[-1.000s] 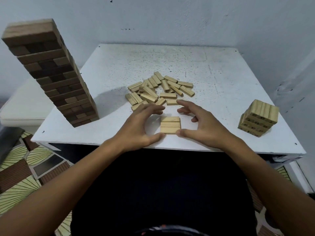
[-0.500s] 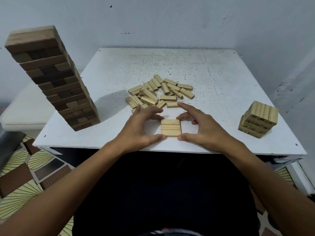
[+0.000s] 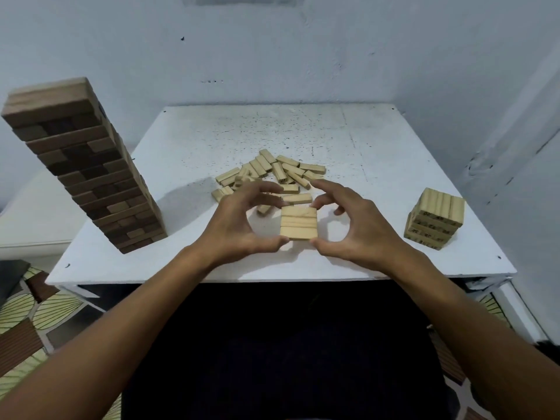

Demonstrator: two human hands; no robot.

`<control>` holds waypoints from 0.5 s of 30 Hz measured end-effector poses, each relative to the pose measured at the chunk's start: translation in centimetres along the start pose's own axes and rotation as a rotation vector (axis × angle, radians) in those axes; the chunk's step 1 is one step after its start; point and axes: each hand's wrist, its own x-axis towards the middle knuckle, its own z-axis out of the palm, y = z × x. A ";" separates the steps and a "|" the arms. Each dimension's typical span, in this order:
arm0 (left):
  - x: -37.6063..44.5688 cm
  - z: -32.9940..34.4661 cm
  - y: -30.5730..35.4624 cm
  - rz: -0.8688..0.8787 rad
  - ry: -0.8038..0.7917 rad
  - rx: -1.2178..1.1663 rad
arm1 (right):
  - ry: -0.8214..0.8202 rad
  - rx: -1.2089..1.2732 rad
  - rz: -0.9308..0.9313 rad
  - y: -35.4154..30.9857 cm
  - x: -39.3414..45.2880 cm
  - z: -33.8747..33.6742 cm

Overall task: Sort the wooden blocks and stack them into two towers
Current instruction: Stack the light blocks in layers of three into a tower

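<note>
Three pale wooden blocks (image 3: 299, 222) lie side by side as a flat square layer near the front of the white table (image 3: 378, 153). My left hand (image 3: 239, 225) pinches the layer's left side between thumb and fingers. My right hand (image 3: 360, 228) does the same on its right side. Just behind them lies a loose pile of pale blocks (image 3: 272, 174), partly hidden by my fingers. A tall tower of dark brown blocks (image 3: 88, 174) stands at the table's left edge. A short stack of pale blocks (image 3: 435, 219) sits at the right edge.
Grey walls close off the back and the right side of the table. A white ledge (image 3: 33, 219) lies to the left of the table, beyond the dark tower. Patterned floor tiles (image 3: 36, 310) show below the table's left front corner.
The camera has tilted, so the whole scene sits lower in view. My hands have stayed around the three-block layer, with fingers curled slightly closer over its far corners.
</note>
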 end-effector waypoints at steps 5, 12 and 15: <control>3.7 -0.2 2.7 0.082 0.022 -0.048 | 0.097 -0.053 -0.019 -0.7 0.6 -4.0; 9.7 3.9 5.6 0.169 -0.085 -0.092 | 0.210 -0.093 0.084 1.3 -1.1 -9.9; 11.6 6.6 6.3 0.196 -0.152 -0.104 | 0.234 -0.102 0.148 2.6 -2.8 -12.0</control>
